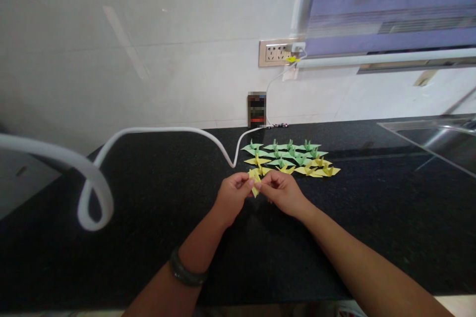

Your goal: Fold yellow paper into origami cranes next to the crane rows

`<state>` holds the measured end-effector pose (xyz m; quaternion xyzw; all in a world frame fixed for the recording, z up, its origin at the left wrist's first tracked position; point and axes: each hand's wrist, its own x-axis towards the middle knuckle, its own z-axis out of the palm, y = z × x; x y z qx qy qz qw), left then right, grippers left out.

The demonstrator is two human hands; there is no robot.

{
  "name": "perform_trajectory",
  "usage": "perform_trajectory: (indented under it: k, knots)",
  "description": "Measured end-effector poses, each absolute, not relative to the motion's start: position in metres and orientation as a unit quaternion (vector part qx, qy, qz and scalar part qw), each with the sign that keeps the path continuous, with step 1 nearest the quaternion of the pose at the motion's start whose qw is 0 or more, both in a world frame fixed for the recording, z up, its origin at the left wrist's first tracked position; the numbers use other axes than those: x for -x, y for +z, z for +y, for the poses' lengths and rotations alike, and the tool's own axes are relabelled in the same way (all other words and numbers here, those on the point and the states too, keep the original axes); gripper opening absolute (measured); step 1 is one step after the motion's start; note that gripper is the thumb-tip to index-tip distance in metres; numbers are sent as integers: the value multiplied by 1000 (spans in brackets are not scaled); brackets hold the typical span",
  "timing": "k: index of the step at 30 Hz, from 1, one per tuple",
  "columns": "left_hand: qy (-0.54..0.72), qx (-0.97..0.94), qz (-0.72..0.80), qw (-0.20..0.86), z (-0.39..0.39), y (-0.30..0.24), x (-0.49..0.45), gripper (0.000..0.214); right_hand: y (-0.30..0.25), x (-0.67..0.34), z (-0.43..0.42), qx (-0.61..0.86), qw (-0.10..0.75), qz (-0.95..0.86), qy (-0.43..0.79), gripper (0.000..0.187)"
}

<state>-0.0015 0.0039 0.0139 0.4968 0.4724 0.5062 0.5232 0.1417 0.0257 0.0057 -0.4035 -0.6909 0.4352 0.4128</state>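
Between both hands, above the black countertop [156,247], is a small piece of folded yellow paper [255,178]. My left hand [234,195] pinches its left side with thumb and fingers. From the right, my right hand [282,190] pinches the same paper, thumb close to its middle. Just beyond the hands stand several folded paper cranes in rows: green cranes [292,151] farther back, yellow cranes [327,172] nearer. Some of the closest yellow ones are partly hidden by my fingers. A dark bangle [186,268] circles my left wrist.
A phone with a blurred screen [257,110] leans against the tiled wall, below a socket [275,53] with a plugged-in charger. One thick white cable [167,129] loops across the left side. At right, a metal sink [442,133] is set into the counter.
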Motion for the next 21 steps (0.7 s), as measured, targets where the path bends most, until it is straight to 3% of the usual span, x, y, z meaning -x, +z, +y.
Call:
perform_trajectory:
  k: [9,21]
  knots:
    - [458,-483,431,608,3,12,5,28,10,-141,27,305,446,-624,565,23]
    - [437,-509,450,589,2,15,3,31,8,-147,33,323,410,-643,560,18]
